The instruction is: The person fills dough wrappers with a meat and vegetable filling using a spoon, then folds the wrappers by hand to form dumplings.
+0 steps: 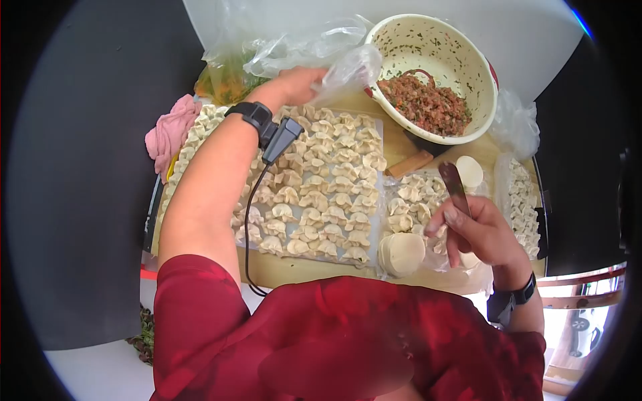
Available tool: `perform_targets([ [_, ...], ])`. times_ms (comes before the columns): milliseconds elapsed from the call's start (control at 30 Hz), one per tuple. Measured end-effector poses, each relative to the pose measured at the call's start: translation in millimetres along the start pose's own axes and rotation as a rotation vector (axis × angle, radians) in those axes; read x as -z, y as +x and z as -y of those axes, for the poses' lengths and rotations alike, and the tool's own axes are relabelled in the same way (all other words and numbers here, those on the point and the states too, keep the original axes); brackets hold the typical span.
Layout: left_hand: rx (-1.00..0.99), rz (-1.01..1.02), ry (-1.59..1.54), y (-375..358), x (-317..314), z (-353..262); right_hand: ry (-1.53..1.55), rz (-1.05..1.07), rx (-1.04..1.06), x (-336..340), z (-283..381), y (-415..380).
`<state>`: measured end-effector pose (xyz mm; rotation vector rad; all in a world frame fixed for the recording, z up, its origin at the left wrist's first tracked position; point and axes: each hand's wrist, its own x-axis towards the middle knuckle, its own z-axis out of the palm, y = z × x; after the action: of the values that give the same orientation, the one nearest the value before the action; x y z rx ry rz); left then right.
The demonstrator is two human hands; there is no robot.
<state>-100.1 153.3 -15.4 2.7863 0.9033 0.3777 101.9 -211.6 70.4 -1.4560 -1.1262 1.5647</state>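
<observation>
My left hand (301, 85) reaches to the back of the board, its fingers closed at a clear plastic bag (351, 72) that partly hides them. Below that arm, rows of folded dumplings (321, 180) cover a large tray. My right hand (478, 230) holds a dark flat spatula (453, 182) upright between thumb and fingers, over the right side of the board. Beside it lie a stack of round wrappers (402, 253) and a single wrapper (469, 172). A white bowl (481, 83) at the back right contains minced filling (428, 103).
More dumplings (414, 200) sit on plastic right of the large tray, and others (521, 207) at the far right edge. A wooden piece (409, 164) lies below the bowl. A pink cloth (169, 137) is at the left edge, near bagged greens (231, 83).
</observation>
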Motion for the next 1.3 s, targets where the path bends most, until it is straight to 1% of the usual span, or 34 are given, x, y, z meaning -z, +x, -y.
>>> perform_targets([
  [33, -0.007, 0.0, -0.004, -3.0, 4.1, -8.3, 0.0, -0.008, -0.001, -4.7, 11.7, 8.6],
  [100, 0.017, 0.246, 0.06, -8.6, 11.8, -20.4, -0.138, 0.027, 0.113, -15.1, 32.7, 30.1],
  [133, -0.077, 0.177, 0.106, -7.4, 0.4, -8.2, -0.17, 0.011, 0.181, -19.9, 39.6, 45.2],
  [233, -0.139, 0.154, 0.108, -18.9, 12.9, -5.8, -0.293, -0.013, 0.405, -26.4, 51.4, 102.7],
  [267, -0.142, 0.156, 0.108, -23.5, 17.0, -2.2, -0.397, -0.072, 0.396, -30.2, 60.3, 117.0],
  [300, -0.153, 0.07, 0.066, -28.8, 21.1, 3.1, -0.499, -0.131, 0.386, -33.0, 68.2, 130.4],
  [333, -0.163, -0.014, 0.025, -34.7, 25.1, 8.6, -0.493, -0.134, 0.386, -31.8, 66.9, 149.8],
  [367, -0.166, -0.01, 0.028, -41.8, 29.8, 14.2, -0.491, -0.151, 0.446, -28.7, 57.6, 174.5],
  [400, -0.169, -0.083, 0.03, -49.1, 34.9, 19.5, -0.49, -0.168, 0.508, -27.2, 52.5, 192.2],
  [433, -0.172, -0.157, 0.032, -52.8, 38.9, 23.7, -0.487, -0.17, 0.511, -28.1, 53.2, 201.2],
  [467, -0.171, -0.154, 0.035, -53.6, 41.2, 26.9, -0.524, -0.181, 0.468, -28.9, 52.9, 209.6],
  [500, 0.006, -0.129, -0.181, -53.5, 42.1, 31.2, -0.561, -0.191, 0.424, -30.7, 53.1, 217.3],
  [533, 0.185, -0.104, -0.396, -52.9, 42.8, 35.6, -0.558, -0.189, 0.423, -32.3, 53.6, 225.3],
  [567, 0.186, -0.102, -0.396, -52.1, 43.0, 39.7, -0.586, -0.226, 0.414, -33.6, 54.0, 233.0],
  [633, 0.075, -0.202, -0.591, -49.4, 40.9, 46.1, -0.613, -0.265, 0.401, -37.6, 57.9, 247.9],
  [700, 0.055, -0.192, -0.652, -47.9, 39.0, 47.7, -0.675, -0.371, 0.277, -39.1, 63.1, 264.4],
  [733, 0.035, -0.183, -0.711, -46.7, 38.7, 47.8, -0.674, -0.375, 0.275, -32.7, 64.4, 274.9],
  [767, 0.032, -0.181, -0.712, -46.0, 39.0, 48.2, -0.565, -0.306, 0.222, -26.2, 65.9, 285.4],
  [800, 0.013, -0.22, -0.735, -46.4, 38.5, 50.2, -0.455, -0.236, 0.168, -24.6, 68.0, 287.8],
  [833, -0.003, -0.26, -0.757, -47.3, 38.3, 52.6, -0.454, -0.236, 0.167, -22.1, 67.8, 288.2],
  [900, 0.015, -0.259, -0.717, -50.4, 39.8, 61.1, -0.189, -0.247, 0.211, -16.7, 69.3, 285.8],
  [933, 0.031, -0.262, -0.675, -53.3, 40.3, 66.2, -0.125, -0.271, 0.265, -16.6, 69.3, 283.4],
  [967, 0.035, -0.261, -0.676, -56.8, 40.2, 70.6, -0.125, -0.268, 0.262, -14.8, 70.7, 280.3],
  [1033, 0.159, -0.357, -0.676, -63.4, 39.7, 74.0, -0.12, -0.356, 0.328, -13.9, 79.3, 265.7],
  [1067, 0.159, -0.355, -0.676, -67.1, 39.2, 75.2, -0.082, -0.31, 0.375, -6.2, 78.6, 268.6],
  [1100, 0.143, -0.352, -0.69, -72.0, 42.3, 72.0, -0.08, -0.312, 0.373, -4.0, 81.4, 265.2],
  [1167, 0.124, -0.343, -0.71, -73.6, 53.1, 67.2, 0.05, -0.204, 0.45, 2.8, 88.6, 257.7],
  [1233, 0.153, -0.088, -0.652, -74.0, 66.0, 63.8, 0.019, -0.218, 0.435, 0.9, 94.5, 251.3],
  [1267, 0.152, -0.088, -0.653, -71.9, 66.9, 58.8, -0.01, -0.183, 0.427, 2.4, 95.7, 249.6],
  [1300, 0.084, -0.161, -0.652, -67.8, 65.1, 48.5, -0.04, -0.146, 0.418, 2.6, 96.3, 248.9],
])
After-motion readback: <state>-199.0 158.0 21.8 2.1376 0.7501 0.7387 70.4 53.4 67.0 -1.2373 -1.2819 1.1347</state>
